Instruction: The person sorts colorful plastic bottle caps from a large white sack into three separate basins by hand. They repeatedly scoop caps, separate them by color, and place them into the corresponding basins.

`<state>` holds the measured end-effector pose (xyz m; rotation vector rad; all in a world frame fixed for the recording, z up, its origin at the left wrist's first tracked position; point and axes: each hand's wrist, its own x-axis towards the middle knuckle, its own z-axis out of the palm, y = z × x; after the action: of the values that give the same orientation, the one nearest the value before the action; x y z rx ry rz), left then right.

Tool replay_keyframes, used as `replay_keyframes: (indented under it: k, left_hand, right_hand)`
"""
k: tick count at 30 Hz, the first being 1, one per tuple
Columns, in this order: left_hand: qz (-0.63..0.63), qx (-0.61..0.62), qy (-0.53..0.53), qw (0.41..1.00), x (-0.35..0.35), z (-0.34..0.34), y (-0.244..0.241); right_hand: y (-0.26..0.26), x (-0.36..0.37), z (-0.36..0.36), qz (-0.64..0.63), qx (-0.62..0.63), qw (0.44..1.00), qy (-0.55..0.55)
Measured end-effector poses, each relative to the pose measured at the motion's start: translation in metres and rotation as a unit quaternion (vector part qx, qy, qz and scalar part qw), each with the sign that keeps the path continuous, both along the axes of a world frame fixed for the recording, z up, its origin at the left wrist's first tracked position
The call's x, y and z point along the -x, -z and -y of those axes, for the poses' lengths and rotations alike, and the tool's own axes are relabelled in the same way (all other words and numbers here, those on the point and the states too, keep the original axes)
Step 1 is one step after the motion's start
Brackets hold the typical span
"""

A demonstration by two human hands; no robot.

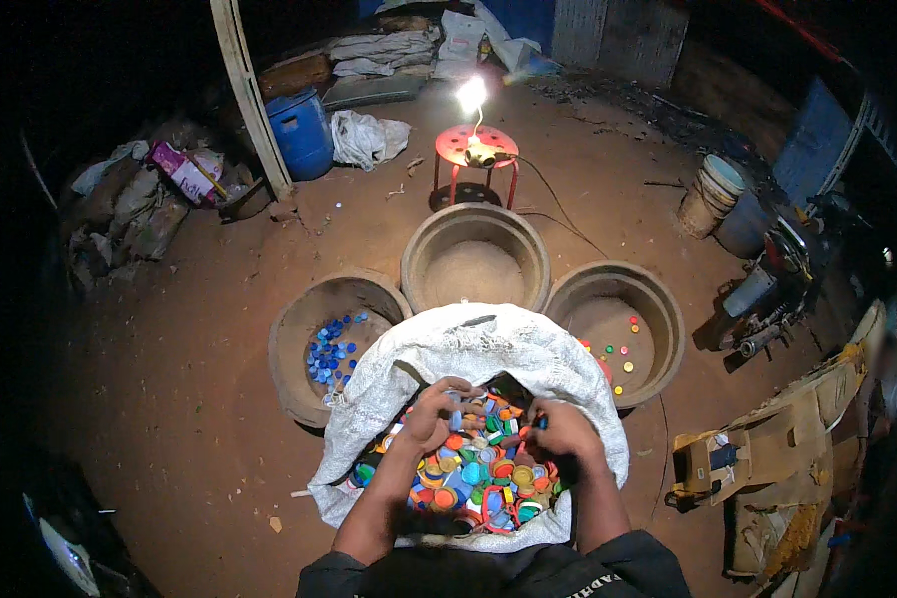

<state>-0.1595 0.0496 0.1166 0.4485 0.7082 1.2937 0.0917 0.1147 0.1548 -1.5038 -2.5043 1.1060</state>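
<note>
A white woven sack [359,418] lies open before me, filled with plastic bottle caps [471,472] of many colours. Over the caps at the left is my left hand [437,415], with a pale blue cap at its fingers; whether it grips that cap is unclear. My right hand [564,432] is above the sack's right part, fingers curled around a small dark blue cap. Blue caps [330,351] lie in the left round basin [288,374]. The right basin [669,329] holds several red, yellow and green caps [628,366]. Between them stands the middle basin [475,217], its floor bare.
A lit bulb [472,94] stands on a red stool [493,142], its cable running across the earth floor. A blue drum [303,138] and a post [248,97] are at the back left. At the right are buckets [711,196], a motorcycle [774,288] and cardboard [792,448].
</note>
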Motion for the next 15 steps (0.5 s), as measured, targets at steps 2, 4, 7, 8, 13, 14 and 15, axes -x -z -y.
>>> replay_keyframes:
  k: [2,4,7,8,13,14,15]
  left_hand:
    - [-0.187,0.019,0.039,0.981,-0.005,-0.015,0.011]
    - [-0.518,-0.041,0.028,0.854,-0.02,-0.027,0.032]
    - [-0.73,-0.129,0.047,0.67,-0.035,-0.039,0.041]
    - [-0.769,-0.126,0.081,0.622,-0.036,-0.042,0.039]
    - [-0.859,-0.178,0.206,0.434,-0.042,-0.052,0.03]
    - [-0.867,-0.176,0.197,0.422,-0.041,-0.055,0.035]
    - [-0.875,-0.174,0.187,0.41,-0.04,-0.057,0.04]
  right_hand:
    - [-0.006,-0.01,-0.01,0.023,-0.085,0.99,0.112]
    - [-0.017,-0.006,-0.021,0.038,-0.151,0.972,0.175]
    - [-0.011,0.003,-0.028,0.07,-0.183,0.977,0.085]
    - [-0.009,0.009,-0.029,0.103,-0.17,0.979,0.039]
    - [0.03,0.034,-0.042,0.28,-0.144,0.941,-0.126]
    - [0.026,0.043,-0.048,0.312,-0.123,0.931,-0.142]
    - [0.025,0.049,-0.051,0.344,-0.102,0.92,-0.159]
